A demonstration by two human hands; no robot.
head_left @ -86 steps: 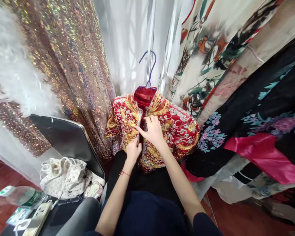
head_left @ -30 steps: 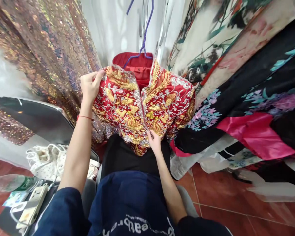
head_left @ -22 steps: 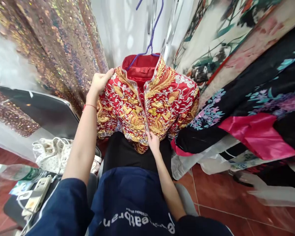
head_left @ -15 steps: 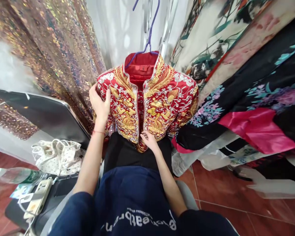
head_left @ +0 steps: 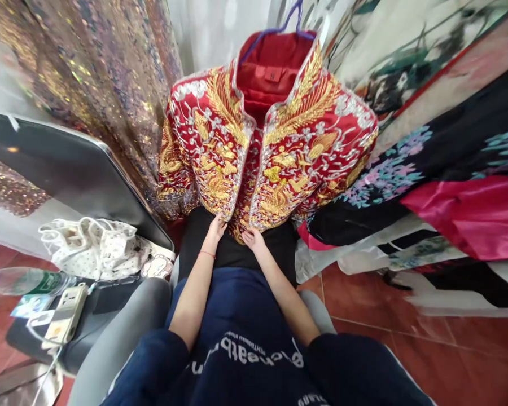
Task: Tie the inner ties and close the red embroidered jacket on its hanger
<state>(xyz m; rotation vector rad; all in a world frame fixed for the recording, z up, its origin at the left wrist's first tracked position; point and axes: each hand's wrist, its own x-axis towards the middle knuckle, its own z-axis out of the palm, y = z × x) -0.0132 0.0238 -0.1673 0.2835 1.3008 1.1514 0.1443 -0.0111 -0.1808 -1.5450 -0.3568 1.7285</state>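
Observation:
A red jacket (head_left: 296,144) with gold and silver embroidery hangs in front of me on a purple hanger (head_left: 284,23). Its front is parted, showing the red lining and a small tag at the collar. With my left hand (head_left: 217,227) I pinch the lower corner of the left front edge. My right hand (head_left: 254,240) has its fingers closed on the bottom hem of the right front panel, close to the opening. Black cloth (head_left: 237,254) lies over my lap beneath both hands.
Sequined fabric (head_left: 97,84) hangs at the left, behind a black chair back (head_left: 68,163). A white dotted cloth (head_left: 95,248), a power strip (head_left: 65,316) and a plastic bottle (head_left: 25,280) are at lower left. Black floral garments with a pink satin piece (head_left: 469,214) hang at right.
My left hand has come down from the jacket's shoulder to its front hem. The jacket appears nearer and tilted, its hanger further right. My right hand stays at the hem.

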